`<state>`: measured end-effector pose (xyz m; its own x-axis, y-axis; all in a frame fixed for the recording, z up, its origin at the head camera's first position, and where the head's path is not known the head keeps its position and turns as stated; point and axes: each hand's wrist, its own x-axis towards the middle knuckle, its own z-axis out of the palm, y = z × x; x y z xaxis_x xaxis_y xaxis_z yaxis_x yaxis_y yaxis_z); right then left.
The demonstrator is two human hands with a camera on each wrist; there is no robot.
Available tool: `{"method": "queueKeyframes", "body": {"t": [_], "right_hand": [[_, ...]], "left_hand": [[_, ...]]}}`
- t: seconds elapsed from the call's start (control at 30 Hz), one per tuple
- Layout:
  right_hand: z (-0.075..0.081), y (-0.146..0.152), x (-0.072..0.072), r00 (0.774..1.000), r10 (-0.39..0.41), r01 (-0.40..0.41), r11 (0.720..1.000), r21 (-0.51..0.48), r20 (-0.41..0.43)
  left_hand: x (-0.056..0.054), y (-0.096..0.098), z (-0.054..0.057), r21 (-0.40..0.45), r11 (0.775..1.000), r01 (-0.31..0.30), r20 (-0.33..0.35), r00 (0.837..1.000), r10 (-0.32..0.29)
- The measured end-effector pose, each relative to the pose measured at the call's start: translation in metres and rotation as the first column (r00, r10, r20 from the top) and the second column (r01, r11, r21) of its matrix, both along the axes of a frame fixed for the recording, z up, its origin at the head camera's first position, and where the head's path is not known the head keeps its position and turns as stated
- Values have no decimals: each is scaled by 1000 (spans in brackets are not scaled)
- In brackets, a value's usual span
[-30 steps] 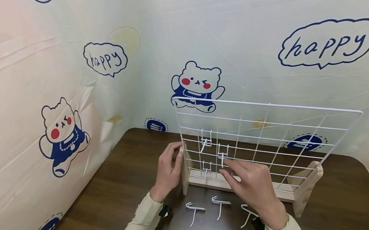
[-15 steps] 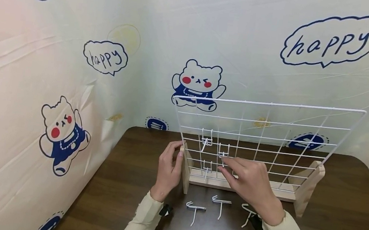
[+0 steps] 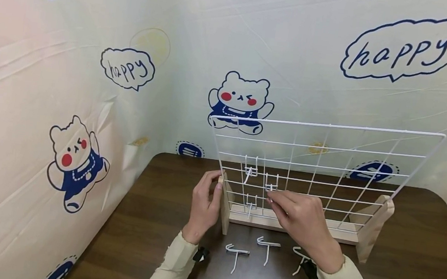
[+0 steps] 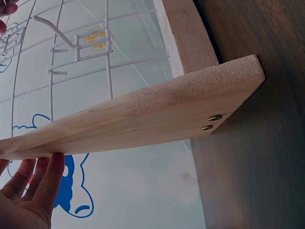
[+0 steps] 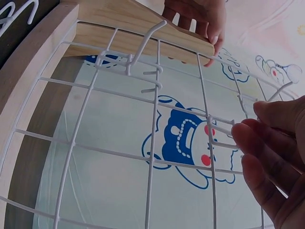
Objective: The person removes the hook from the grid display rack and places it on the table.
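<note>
A white wire grid [image 3: 328, 125] stands in a wooden base. My left hand [image 3: 204, 204] grips the edge of the base's left side panel [image 4: 157, 114], its fingertips against the outer face in the left wrist view. On the grid hangs a white wire hook [image 3: 271, 187]; thumb and index finger of my right hand [image 3: 306, 215] pinch its prong, and the fingers hide part of it. Two more hooks hang to its left, an upper hook [image 3: 250, 172] and a lower hook [image 3: 251, 205].
Three loose hooks lie on the dark wooden table in front of the base: a left one [image 3: 237, 251], a middle one [image 3: 268, 244] and a right one [image 3: 299, 254], partly behind my right wrist. The right side panel [image 3: 375, 226] stands beyond my right hand. Printed cloth hangs behind.
My right thumb and index finger, apart beside the hook earlier, have come together on its prong. My left hand stays on the side panel. The head view has shifted slightly.
</note>
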<state>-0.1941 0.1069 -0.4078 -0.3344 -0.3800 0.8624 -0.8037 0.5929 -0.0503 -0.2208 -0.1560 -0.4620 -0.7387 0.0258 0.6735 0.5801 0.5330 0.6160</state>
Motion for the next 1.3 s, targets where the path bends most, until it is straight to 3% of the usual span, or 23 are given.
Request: {"method": "queueKeyframes", "body": {"t": [0.87, 1.3], "right_hand": [[0, 2, 2, 999, -1, 0, 999, -42, -34], [10, 3, 8, 989, -9, -11, 991, -137, -150]], "left_hand": [[1, 0, 0, 0, 1000, 10, 1, 1000, -10], [0, 0, 0, -3, 1000, -1, 25, 1000, 1]]}}
